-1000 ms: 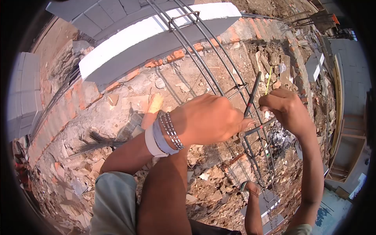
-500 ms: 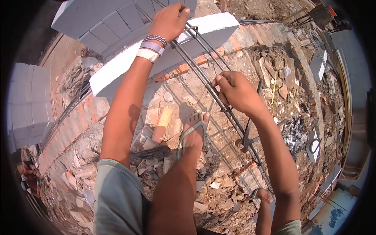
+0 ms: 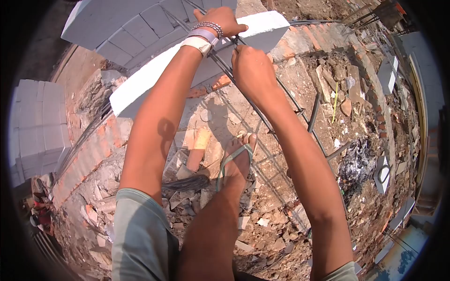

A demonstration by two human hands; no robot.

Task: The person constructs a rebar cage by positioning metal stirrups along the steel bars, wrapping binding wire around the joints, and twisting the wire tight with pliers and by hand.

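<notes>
At the far left, one stack of grey blocks [image 3: 40, 126] is seen, followed by one white-topped block [image 3: 138, 89], one bundle of wire [image 3: 187, 182] and one brick piece [image 3: 199, 140]. The left hand [image 3: 220, 21] is placed over the steel bar frame [image 3: 257, 111], thumb extended; whether a bar is gripped cannot be told. Below, one sandalled foot [image 3: 236, 161] is planted. The right hand [image 3: 253, 70] is curled beside the left, at the frame; its fingertips are hidden, so its closure and hold cannot be told. Farther right, two dark handles [image 3: 314, 112] are seen.
</notes>
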